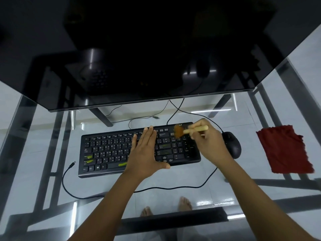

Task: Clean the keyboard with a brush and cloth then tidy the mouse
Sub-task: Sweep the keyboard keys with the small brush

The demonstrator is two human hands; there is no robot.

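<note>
Glass-top table (243, 171) on a dark metal frame, with pale floor tiles showing through it. A big black monitor (156, 49), screen dark, fills the far half and leans over the desk.

A black keyboard (107, 153) lies flat on the glass in front of the monitor, roughly centred, with its long side toward the person. There are yellow-green smears (89, 156) on the left-hand keys and one on the space bar.

A red cloth (284, 150) lies spread flat on the glass at far right, edges ragged, well apart from the keyboard and touching nothing else.

The left hand (145, 150) lies palm down on the middle of the keyboard, fingers straight and together. The thumb is splayed out over the front edge, and the hand holds nothing.

The right hand (206, 143) is over the keyboard's right end, fingers curled round a brush (191, 130) by its pale wooden handle. The orange-brown bristles are blurred over the top right corner, above the number pad. Can't tell if they touch the keys.

A black mouse (233, 145) sits just beside the keyboard's right end, partly behind the right wrist, and no hand is on it.

A black cable (173, 187) loops across the near glass and ends in a loose USB plug (73, 164) left of the keyboard.

Bare feet (185, 203) show through the glass below.
</note>
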